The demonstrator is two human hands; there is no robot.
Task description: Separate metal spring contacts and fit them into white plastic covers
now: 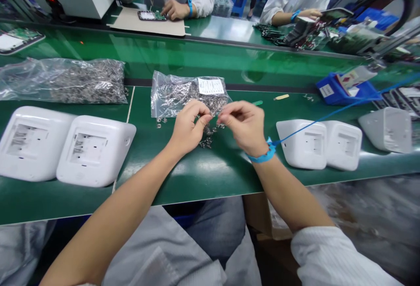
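Observation:
My left hand [189,127] and my right hand [243,125] meet over the green table [203,172], both with fingers pinched on small metal parts [210,129] that are too small to name. A little heap of the same parts lies under them. Just behind my hands lies a clear plastic bag [183,94] of these metal parts with a white label. A blue wrist strap [264,155] with a blue cord is on my right wrist.
Two white plastic housings [65,148] lie at the left, three more [320,144] at the right. A bigger bag of metal parts [68,80] sits back left, a blue tray [344,89] back right. Two co-workers in white coats work across the belt.

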